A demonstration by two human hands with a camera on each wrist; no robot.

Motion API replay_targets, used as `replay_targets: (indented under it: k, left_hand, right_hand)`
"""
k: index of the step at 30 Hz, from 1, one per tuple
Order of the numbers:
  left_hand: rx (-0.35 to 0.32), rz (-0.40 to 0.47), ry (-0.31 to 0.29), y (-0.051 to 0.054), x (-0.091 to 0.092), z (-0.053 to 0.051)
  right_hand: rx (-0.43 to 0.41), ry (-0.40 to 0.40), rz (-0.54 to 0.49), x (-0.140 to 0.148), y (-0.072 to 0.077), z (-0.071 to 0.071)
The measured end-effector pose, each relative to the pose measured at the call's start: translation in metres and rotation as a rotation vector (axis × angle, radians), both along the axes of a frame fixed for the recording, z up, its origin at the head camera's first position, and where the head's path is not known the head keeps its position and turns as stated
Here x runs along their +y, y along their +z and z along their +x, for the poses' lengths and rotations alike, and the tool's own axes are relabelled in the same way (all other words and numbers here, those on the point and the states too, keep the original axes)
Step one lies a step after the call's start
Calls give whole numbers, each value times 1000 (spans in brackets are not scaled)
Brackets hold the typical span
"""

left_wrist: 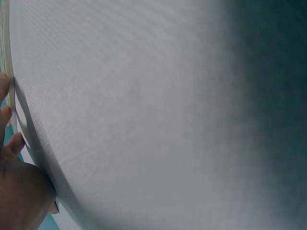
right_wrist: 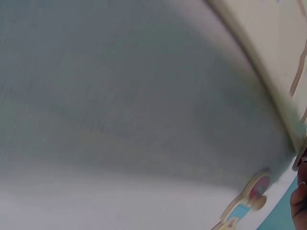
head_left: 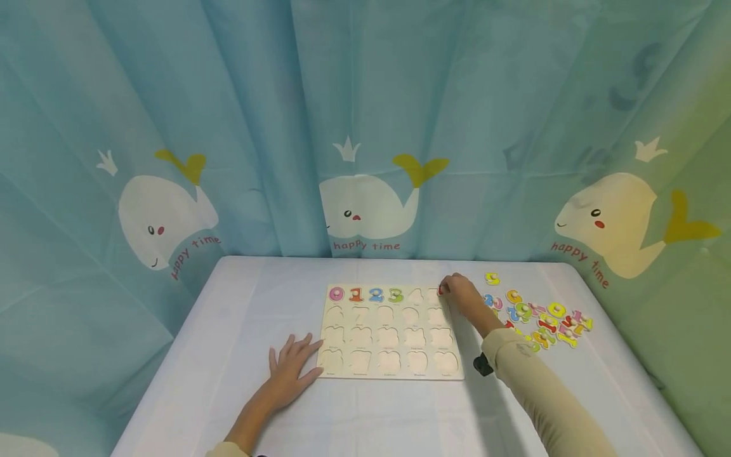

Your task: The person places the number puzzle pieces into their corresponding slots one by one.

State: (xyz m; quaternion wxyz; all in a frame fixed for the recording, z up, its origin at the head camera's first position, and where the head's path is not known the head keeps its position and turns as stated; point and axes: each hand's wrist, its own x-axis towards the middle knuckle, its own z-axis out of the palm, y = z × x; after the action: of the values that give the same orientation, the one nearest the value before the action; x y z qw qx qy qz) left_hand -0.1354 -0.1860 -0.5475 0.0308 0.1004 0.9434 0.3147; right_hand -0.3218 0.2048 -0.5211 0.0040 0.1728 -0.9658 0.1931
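A pale wooden number puzzle board (head_left: 374, 320) lies on the white table, with rows of shaped recesses. Pink 0 (head_left: 336, 293), red 1 (head_left: 356, 294), blue 2 (head_left: 375, 294) and green 3 (head_left: 396, 294) pieces sit in its top row. At the board's top right corner, my right hand (head_left: 464, 298) pinches a red puzzle piece (head_left: 441, 290), mostly hidden by the fingers. My left hand (head_left: 290, 371) lies spread on the table, fingertips and thumb touching the board's left edge. In the left wrist view, its fingers (left_wrist: 15, 143) show beside that edge.
Right of the board lies a scattered group of colourful number pieces (head_left: 547, 325), some overlapping and partly behind the right forearm. A yellow 5 (head_left: 492, 278) lies apart, farther back. A blue whale-print curtain (head_left: 268, 158) hangs behind the table.
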Motion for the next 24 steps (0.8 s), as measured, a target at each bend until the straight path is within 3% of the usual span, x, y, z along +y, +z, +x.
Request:
replay_targets:
  k: [15,24]
  left_hand:
    - [30,0,-6,-4,0,0]
    - [28,-6,-5,-6,-2,-1]
  right_hand:
    - [-107,38,13,-31,1,2]
    - [-107,42,-3,-48,0,0]
